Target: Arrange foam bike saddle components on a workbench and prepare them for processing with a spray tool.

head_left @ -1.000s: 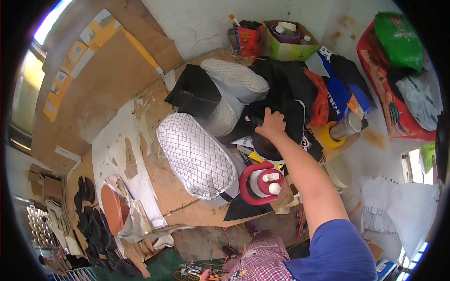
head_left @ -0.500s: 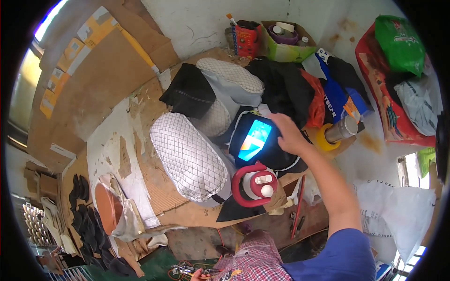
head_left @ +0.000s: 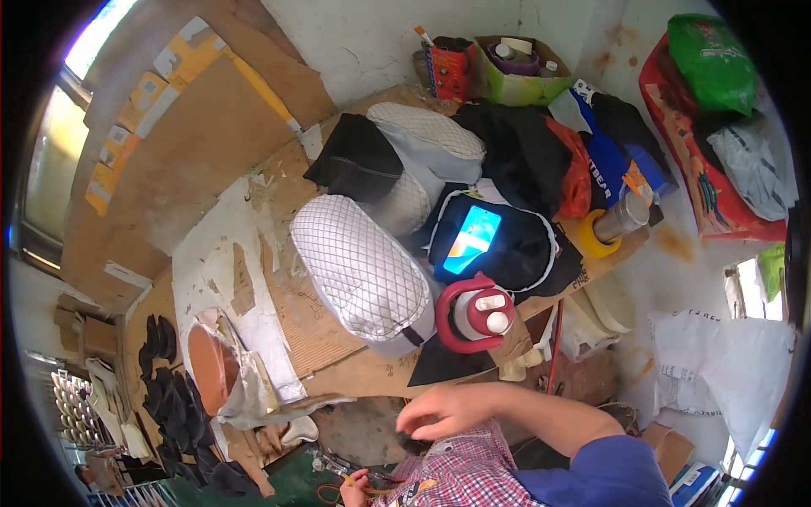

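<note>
My right hand (head_left: 448,411) hangs above my checked apron at the table's front edge, fingers loosely bent and apart, with nothing seen in them. Low in the view, my left hand (head_left: 355,487) is closed around part of a metal tool (head_left: 331,462) with orange hose by it; the tool's kind is too small to tell. A lit phone (head_left: 471,240) lies on a black, white-edged fabric piece (head_left: 528,251). In front of it stands a red-and-white jug (head_left: 483,314) with a big handle. Left of the jug is a white padded cover with diamond stitching (head_left: 363,266).
Black fabric pieces (head_left: 359,158) and another quilted cover (head_left: 431,128) lie farther back. A steel flask (head_left: 621,217) stands in a yellow ring (head_left: 596,237). At the back are a green box of bottles (head_left: 524,89) and a red bag (head_left: 676,144). Dark pieces (head_left: 173,414) pile up at left.
My right hand has left the phone and come back toward my body. The phone stays on the black fabric. The whole view has shifted slightly; my left hand stays low.
</note>
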